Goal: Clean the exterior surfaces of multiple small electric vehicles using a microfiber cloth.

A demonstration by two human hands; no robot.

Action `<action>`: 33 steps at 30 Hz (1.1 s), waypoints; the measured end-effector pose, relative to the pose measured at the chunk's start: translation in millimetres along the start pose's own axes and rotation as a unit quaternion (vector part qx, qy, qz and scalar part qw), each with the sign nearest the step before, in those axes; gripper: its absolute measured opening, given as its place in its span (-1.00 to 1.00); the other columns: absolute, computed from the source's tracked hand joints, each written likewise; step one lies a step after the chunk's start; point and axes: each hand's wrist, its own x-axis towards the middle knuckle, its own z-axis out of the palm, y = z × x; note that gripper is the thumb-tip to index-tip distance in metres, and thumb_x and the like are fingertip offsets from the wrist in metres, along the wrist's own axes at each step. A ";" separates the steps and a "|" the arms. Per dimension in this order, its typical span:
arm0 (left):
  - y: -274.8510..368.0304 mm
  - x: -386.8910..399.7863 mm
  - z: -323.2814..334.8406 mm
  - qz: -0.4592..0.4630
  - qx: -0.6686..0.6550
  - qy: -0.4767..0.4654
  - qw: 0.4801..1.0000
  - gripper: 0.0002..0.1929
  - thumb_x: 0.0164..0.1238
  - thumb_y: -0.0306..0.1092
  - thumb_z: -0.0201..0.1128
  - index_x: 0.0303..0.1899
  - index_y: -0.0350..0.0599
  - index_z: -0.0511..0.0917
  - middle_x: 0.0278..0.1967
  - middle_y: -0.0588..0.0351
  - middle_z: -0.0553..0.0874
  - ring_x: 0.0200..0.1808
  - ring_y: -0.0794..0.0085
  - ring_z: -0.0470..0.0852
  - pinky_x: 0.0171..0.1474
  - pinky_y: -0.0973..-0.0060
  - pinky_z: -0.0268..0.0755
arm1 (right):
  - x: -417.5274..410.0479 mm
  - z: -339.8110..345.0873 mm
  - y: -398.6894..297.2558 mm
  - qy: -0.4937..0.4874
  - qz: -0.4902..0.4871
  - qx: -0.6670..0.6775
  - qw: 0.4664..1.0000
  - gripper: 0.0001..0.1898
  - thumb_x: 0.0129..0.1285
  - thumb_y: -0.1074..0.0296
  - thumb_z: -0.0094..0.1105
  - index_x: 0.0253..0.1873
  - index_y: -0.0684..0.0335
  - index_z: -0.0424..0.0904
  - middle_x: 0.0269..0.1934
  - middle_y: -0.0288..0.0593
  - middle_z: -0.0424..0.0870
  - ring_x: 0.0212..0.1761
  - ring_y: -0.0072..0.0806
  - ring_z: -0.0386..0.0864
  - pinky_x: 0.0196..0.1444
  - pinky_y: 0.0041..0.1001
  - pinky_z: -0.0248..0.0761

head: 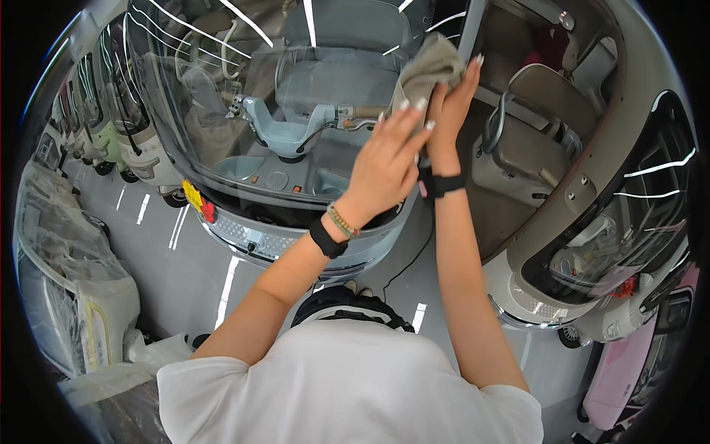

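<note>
A light blue small enclosed vehicle (355,244) stands before me, its curved windshield (222,144) showing handlebars and a grey seat behind it. At the windshield's right side is a grey-beige cloth (424,75), folded and bunched. My right hand (452,114) is raised beside the cloth's lower right edge, fingers extended; whether it grips the cloth I cannot tell. My left hand (388,161) lies over the lower part of the cloth, fingers spread, overlapping the right hand's side in view. Its palm is hidden. Both wrists wear black bands.
A beige vehicle (554,222) with its side open stands close at right, a pink one (621,366) beyond it. Several small vehicles line the left. A plastic-wrapped vehicle (111,299) is at lower left. A thin black cable (407,266) runs down to the grey floor.
</note>
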 end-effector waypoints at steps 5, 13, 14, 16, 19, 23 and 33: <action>-4.1 -53.4 34.6 -0.048 0.039 -0.136 0.989 -0.53 0.14 -0.44 0.17 0.17 -0.09 0.47 0.20 -0.05 0.47 0.31 0.09 0.38 0.41 -0.18 -0.09 | -126.7 -15.7 17.4 -0.059 0.102 -0.006 0.993 -0.29 0.40 0.14 0.01 0.48 0.41 -0.04 0.48 0.14 0.05 0.52 -0.05 0.02 0.51 -0.28 -0.09; -1.3 -81.6 29.9 -0.087 0.033 -0.168 0.981 -0.52 0.12 -0.43 0.19 0.15 -0.03 0.48 0.12 -0.05 0.47 0.27 0.06 0.39 0.42 -0.27 -0.20 | -130.3 -16.9 -1.9 -0.039 0.130 0.030 0.990 -0.21 0.35 0.19 0.06 0.50 0.42 -0.15 0.51 0.19 -0.08 0.54 0.01 -0.07 0.53 -0.22 -0.17; -3.2 -70.7 24.0 -0.093 0.044 -0.153 0.983 -0.45 0.11 -0.45 0.19 0.22 -0.01 0.44 0.15 -0.06 0.45 0.31 0.04 0.36 0.42 -0.27 -0.23 | -101.5 -16.6 -6.3 -0.052 0.056 -0.036 0.996 -0.19 0.33 0.20 0.10 0.50 0.42 -0.15 0.50 0.21 -0.07 0.54 0.03 -0.06 0.53 -0.21 -0.17; -8.3 -43.3 12.8 -0.093 0.055 -0.114 0.988 -0.34 0.13 -0.47 0.19 0.35 0.05 0.32 0.36 -0.07 0.31 0.44 0.04 0.20 0.41 -0.28 -0.27 | -38.1 -8.9 -13.6 -0.021 0.021 0.052 0.998 -0.16 0.19 0.33 0.17 0.49 0.39 -0.10 0.48 0.25 -0.03 0.53 0.10 -0.06 0.52 -0.18 -0.16; -19.9 0.8 4.5 -0.083 0.081 -0.062 0.991 -0.36 0.16 -0.46 0.17 0.35 0.04 0.32 0.39 0.00 0.30 0.45 0.13 0.22 0.41 -0.26 -0.26 | 39.1 -1.4 -14.3 0.005 -0.058 -0.018 0.998 -0.25 0.26 0.35 0.11 0.46 0.43 -0.04 0.44 0.31 0.04 0.49 0.15 0.00 0.51 -0.20 -0.13; -26.6 11.5 13.1 -0.057 0.089 -0.043 0.993 -0.38 0.14 -0.47 0.16 0.33 0.01 0.35 0.34 0.01 0.37 0.42 0.15 0.26 0.43 -0.21 -0.22 | 30.4 0.8 -5.4 0.009 -0.053 -0.049 0.997 -0.39 0.35 0.32 0.02 0.42 0.39 0.10 0.40 0.34 0.10 0.43 0.17 0.12 0.44 -0.19 0.02; -17.6 -188.2 31.9 -0.065 0.078 -0.321 0.942 -0.43 0.12 -0.44 0.15 0.27 -0.01 0.41 0.22 0.07 0.46 0.33 0.28 0.36 0.44 -0.10 -0.09 | -268.1 -34.0 7.0 -0.125 0.240 -0.030 0.962 -0.14 0.28 0.26 0.19 0.49 0.47 -0.16 0.52 0.16 -0.08 0.56 -0.09 -0.07 0.54 -0.29 -0.19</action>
